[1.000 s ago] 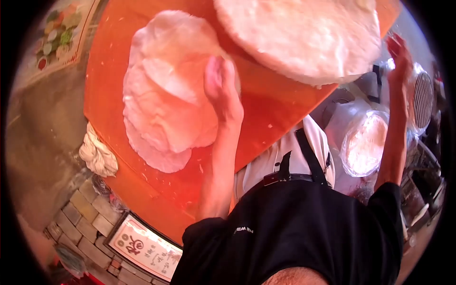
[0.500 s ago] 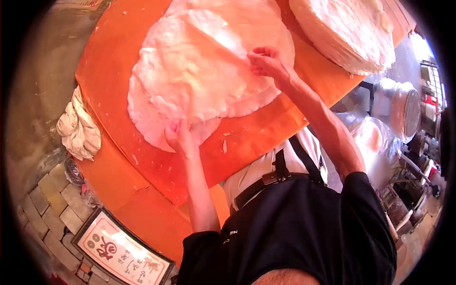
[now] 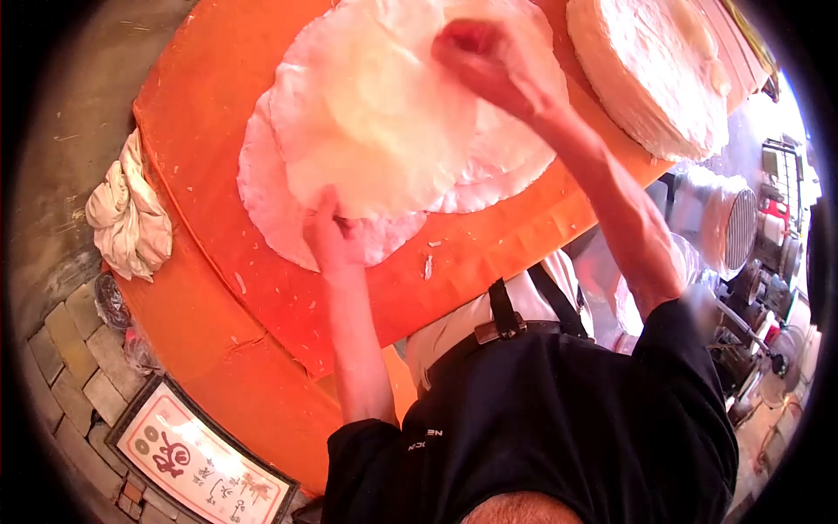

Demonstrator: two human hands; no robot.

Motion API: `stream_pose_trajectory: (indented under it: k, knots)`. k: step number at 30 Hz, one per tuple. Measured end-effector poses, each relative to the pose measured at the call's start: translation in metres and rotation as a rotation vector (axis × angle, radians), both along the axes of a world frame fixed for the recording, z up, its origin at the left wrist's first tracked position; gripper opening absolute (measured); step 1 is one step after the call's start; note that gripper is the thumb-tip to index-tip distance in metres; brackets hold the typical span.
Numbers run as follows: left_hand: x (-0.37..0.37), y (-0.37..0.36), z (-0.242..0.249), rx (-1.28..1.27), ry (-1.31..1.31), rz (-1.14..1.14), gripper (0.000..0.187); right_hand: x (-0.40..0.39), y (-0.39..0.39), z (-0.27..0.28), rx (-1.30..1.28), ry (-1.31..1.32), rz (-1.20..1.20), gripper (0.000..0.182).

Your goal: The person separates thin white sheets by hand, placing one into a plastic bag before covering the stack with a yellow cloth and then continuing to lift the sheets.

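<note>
Thin, pale round sheets of dough [image 3: 262,175] lie overlapping on an orange surface [image 3: 201,201]. My left hand [image 3: 334,240] is closed in a pinch at the near edge of the top dough sheet [image 3: 375,113]. Farther up and to the right, my right hand [image 3: 480,57] has its fingers curled together at the right part of that same sheet, whose edge there is partly hidden by the hand. The top sheet looks smooth and slightly blurred, and other sheets show from under it at the left and lower right.
A thick round stack of pale sheets [image 3: 646,79] stands at the upper right. A crumpled cream cloth [image 3: 131,214] hangs at the left edge. Below it is a framed sign [image 3: 205,454]. A plastic-wrapped cylinder [image 3: 729,223] and other equipment are at the right.
My right hand has moved up and slightly left with the sheet's edge. The top sheet has spread and its fold has gone. My left hand has risen slightly.
</note>
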State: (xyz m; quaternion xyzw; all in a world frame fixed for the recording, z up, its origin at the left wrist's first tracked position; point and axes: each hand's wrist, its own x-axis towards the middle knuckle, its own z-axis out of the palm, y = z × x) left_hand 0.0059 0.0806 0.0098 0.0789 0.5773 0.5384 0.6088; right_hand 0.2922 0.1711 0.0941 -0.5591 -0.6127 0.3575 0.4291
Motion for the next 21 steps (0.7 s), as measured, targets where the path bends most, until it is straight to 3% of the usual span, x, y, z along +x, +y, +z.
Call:
stream_pose_trajectory:
  k: [2,3,4,7,14,15,18,21]
  knots:
    - [-0.007,0.003,0.01,0.18,0.037,0.003,0.012,0.023,0.013,-0.01,0.091,-0.005,-0.089,0.018]
    - [-0.012,0.002,0.001,0.166,0.064,-0.028,0.013,0.039,0.012,-0.015,-0.099,0.0,-0.11,0.017]
    - [-0.006,0.003,0.0,0.079,0.047,-0.048,0.015,0.053,0.011,-0.018,-0.288,0.006,-0.128,0.016]
    - [0.033,0.001,-0.006,-0.111,-0.032,-0.184,0.019,0.066,0.006,-0.075,-0.432,-0.176,-0.213,0.02]
    - [0.069,0.022,-0.014,-0.055,-0.017,-0.288,0.018,0.111,0.018,-0.102,0.086,-0.76,-0.477,0.019]
    - [0.076,0.034,-0.006,-0.049,0.017,-0.302,0.017,0.116,0.026,-0.102,-0.044,-0.821,-0.495,0.018]
    - [0.086,0.052,-0.011,-0.081,0.08,-0.284,0.016,0.122,0.038,-0.099,-0.218,-0.712,-0.506,0.019]
    - [0.082,0.053,-0.015,-0.079,0.075,-0.297,0.017,0.125,0.041,-0.097,-0.178,-0.588,-0.597,0.014]
